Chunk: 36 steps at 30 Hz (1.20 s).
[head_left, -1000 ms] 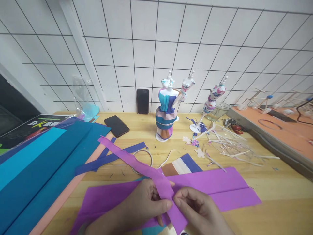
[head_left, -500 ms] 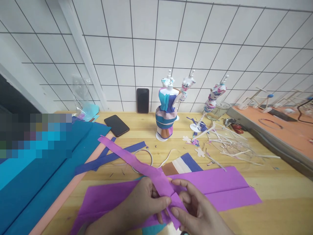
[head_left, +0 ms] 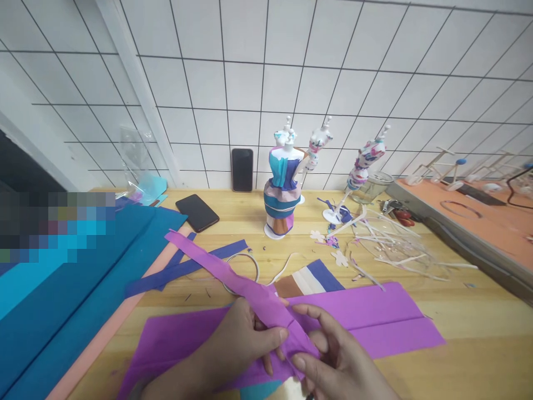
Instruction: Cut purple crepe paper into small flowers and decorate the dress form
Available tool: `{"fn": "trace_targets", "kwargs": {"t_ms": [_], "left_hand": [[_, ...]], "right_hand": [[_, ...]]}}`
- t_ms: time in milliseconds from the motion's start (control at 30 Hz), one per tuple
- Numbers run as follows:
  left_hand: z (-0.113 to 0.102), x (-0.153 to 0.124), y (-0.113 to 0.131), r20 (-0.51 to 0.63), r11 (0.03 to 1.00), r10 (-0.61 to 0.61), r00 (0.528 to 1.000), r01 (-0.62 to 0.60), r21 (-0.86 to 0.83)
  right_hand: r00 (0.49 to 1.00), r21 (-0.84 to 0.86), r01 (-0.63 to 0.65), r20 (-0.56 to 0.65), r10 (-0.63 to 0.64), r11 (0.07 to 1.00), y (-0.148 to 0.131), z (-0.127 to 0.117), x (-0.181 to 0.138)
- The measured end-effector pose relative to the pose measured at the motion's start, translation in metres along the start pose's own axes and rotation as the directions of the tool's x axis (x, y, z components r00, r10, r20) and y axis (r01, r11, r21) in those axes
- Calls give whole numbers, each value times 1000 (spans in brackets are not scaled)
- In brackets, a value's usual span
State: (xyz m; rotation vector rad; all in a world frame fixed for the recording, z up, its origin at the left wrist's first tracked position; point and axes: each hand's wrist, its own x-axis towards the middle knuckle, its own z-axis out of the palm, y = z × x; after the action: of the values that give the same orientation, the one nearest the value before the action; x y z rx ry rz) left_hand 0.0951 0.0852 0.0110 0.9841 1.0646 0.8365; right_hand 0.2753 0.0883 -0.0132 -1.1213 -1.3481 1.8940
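A long purple paper strip runs from the upper left down to my hands. My left hand pinches it between thumb and fingers. My right hand pinches the strip's near end, which is folded over. Both hands hover over a large purple paper sheet lying on the wooden table. A small dress form wrapped in coloured paper bands stands behind, in the middle of the table.
Blue and teal paper sheets cover the left side. Dark blue strips, a tape ring, striped paper and a black phone lie nearby. Another phone leans on the tiled wall. Two more mannequins and paper scraps sit right.
My right hand has shifted down and folded the strip's near end over; my left thumb has pressed onto the fold. The strip's far end stays put.
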Motion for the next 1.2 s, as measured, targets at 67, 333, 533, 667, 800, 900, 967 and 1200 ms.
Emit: {"fn": "trace_targets", "kwargs": {"t_ms": [67, 333, 533, 667, 800, 900, 967, 1200], "left_hand": [[0, 0, 1, -30, 1000, -11, 999, 11, -1], [-2, 1, 1, 4, 999, -16, 1000, 16, -27], [-6, 2, -5, 31, 999, 23, 999, -23, -23], [-4, 1, -4, 21, 999, 29, 999, -30, 21], [-3, 1, -3, 15, 999, 32, 999, -32, 23], [-5, 2, -5, 23, 999, 41, 999, -41, -5], [-9, 4, -8, 51, 997, 48, 998, -45, -57], [-18, 1, -5, 237, 982, -35, 971, 77, -171]], "right_hand": [[1000, -45, 2, 15, -1, 999, -4, -1, -1], [998, -43, 66, 10, -66, 997, -3, 0, -3], [999, -44, 37, -7, -38, 998, -5, 2, -5], [999, -30, -12, 40, 13, 999, -4, 4, -4], [997, -27, -49, 63, 50, 998, 0, 1, -4], [994, -26, 4, 113, -1, 1000, -1, -6, -8], [979, -143, 127, 175, -101, 982, -6, -12, -11], [798, -497, 603, 383, -466, 624, -35, -13, -14]]}}
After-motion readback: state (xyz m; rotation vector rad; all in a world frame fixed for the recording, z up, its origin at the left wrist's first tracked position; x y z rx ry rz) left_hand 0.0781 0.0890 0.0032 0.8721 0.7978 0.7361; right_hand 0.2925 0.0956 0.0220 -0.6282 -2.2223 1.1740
